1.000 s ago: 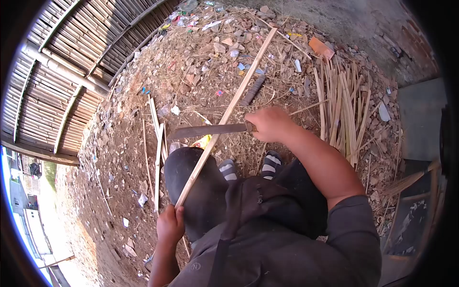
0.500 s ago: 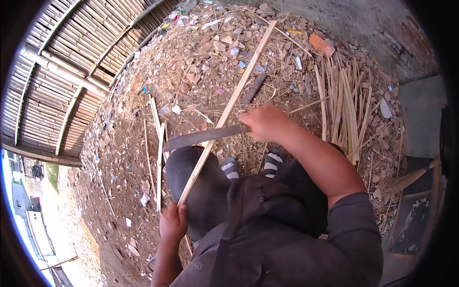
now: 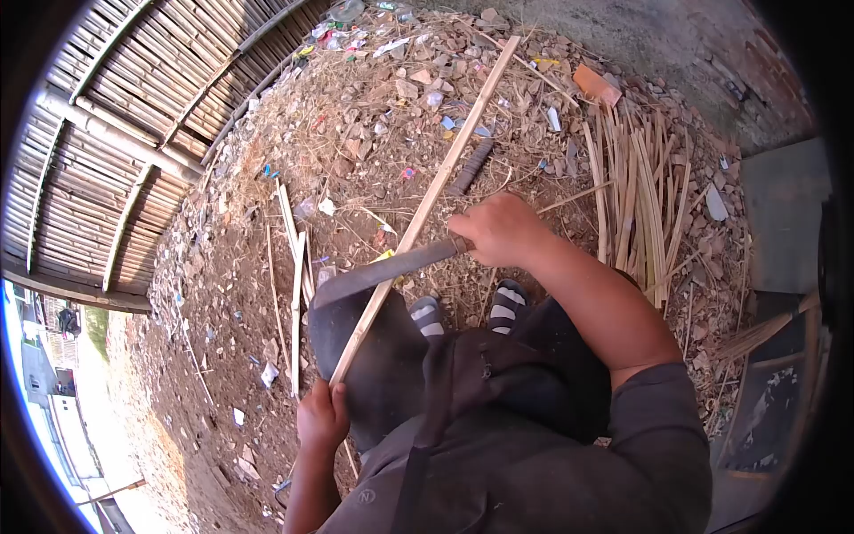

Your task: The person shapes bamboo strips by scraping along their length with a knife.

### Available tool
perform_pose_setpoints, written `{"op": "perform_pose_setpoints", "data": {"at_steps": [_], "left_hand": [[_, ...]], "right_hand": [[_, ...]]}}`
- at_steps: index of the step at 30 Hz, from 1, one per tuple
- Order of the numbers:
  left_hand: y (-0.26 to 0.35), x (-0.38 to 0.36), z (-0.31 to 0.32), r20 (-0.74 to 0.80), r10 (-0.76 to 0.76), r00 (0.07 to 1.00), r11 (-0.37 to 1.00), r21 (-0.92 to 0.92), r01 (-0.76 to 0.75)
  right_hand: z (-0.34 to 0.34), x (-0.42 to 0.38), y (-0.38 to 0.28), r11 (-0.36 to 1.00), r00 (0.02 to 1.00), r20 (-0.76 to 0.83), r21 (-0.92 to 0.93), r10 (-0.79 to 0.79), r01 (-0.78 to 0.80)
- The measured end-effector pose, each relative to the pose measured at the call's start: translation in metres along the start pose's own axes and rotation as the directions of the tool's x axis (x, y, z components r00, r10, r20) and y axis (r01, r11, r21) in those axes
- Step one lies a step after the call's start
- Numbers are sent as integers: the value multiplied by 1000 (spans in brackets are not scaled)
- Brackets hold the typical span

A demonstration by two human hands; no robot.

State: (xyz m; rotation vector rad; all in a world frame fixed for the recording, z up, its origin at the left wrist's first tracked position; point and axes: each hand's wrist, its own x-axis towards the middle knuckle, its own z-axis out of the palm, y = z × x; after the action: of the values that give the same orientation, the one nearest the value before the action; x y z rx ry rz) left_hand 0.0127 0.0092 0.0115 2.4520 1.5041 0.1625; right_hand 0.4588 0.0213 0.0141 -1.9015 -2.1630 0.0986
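Note:
A long pale bamboo strip (image 3: 447,165) runs slantwise from my lap out over the ground. Its near end is in my left hand (image 3: 322,416), with the fingers closed round it beside my left knee. My right hand (image 3: 500,230) is wrapped round the handle of a machete (image 3: 391,269). The machete's broad dark blade points left and lies across the strip, just above my left knee. Most of the handle is hidden in my fist. Under the far part of the strip, a dark ridged rod (image 3: 471,167) rests on the dirt.
A pile of split bamboo strips (image 3: 642,196) lies at right, near a brick (image 3: 597,85) and a concrete wall (image 3: 658,53). Several loose strips (image 3: 298,311) are on the ground left of my knee. A bamboo fence (image 3: 133,116) stands at upper left. Rubble and litter cover the soil.
The machete has shifted slightly, its tip a little lower and to the right along with my right hand. My left hand and the strip are nearly where they were.

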Motion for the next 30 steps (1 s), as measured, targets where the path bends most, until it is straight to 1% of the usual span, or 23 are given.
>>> {"op": "perform_pose_setpoints", "data": {"at_steps": [1,2,3,4,5,8,11,13,14,17,18,20,21,22,23,25,26,27,29,30], "left_hand": [[-5,1,4,-14,10,1000,1000,10,-10],[-8,-1,7,-27,16,1000,1000,20,-15],[-8,-6,8,-27,-12,1000,1000,29,12],[-8,-6,9,-36,-30,999,999,37,31],[-7,1,10,-58,-37,998,998,41,39],[1,3,-3,-40,-34,999,995,90,38],[-3,1,-1,-35,4,999,998,60,-2],[-1,1,-1,-43,12,999,998,68,-9],[1,2,0,-50,14,999,998,69,-10],[-9,-1,4,-69,31,997,997,70,-26],[-11,-5,5,-76,21,997,998,64,-16],[-12,1,9,-110,21,994,999,43,-16],[-11,0,7,-102,15,995,998,58,-9],[-8,1,4,-96,12,995,997,72,-5],[-6,2,1,-86,8,996,996,87,-1],[-4,2,-2,-61,18,998,998,54,-15],[-4,1,-2,-45,21,999,999,39,-19],[-5,0,-2,-50,32,998,999,26,-30],[-8,1,1,-67,50,997,999,-2,-50],[-15,0,3,-73,59,996,998,10,-58]], "right_hand": [[-2,1,-2,995,996,26,-51,-90,91],[1,0,10,1000,999,28,-10,-16,16],[3,-2,28,981,988,50,120,148,-153],[1,0,50,917,948,84,237,308,-319],[-2,4,65,816,881,120,337,457,-469],[6,-1,61,892,902,1,146,432,-428],[18,-1,44,957,959,-90,142,268,-254],[12,-2,17,998,994,-108,61,34,-28],[8,-2,10,996,990,-109,16,-88,91],[6,-1,25,999,998,-58,-22,-34,33],[2,-1,41,956,969,43,161,242,-246],[12,-1,69,909,932,-14,229,362,-349],[7,-1,68,878,906,-32,267,421,-399],[3,-2,66,891,904,6,167,428,-423],[1,-3,60,900,912,-18,172,410,-401],[-3,-3,44,916,925,-65,183,375,-358],[12,-2,46,959,964,-100,171,245,-226],[14,-1,38,986,986,-95,110,135,-125],[9,-1,18,996,993,-66,-13,-94,93],[5,-1,15,991,994,-42,-97,-97,93]]}}
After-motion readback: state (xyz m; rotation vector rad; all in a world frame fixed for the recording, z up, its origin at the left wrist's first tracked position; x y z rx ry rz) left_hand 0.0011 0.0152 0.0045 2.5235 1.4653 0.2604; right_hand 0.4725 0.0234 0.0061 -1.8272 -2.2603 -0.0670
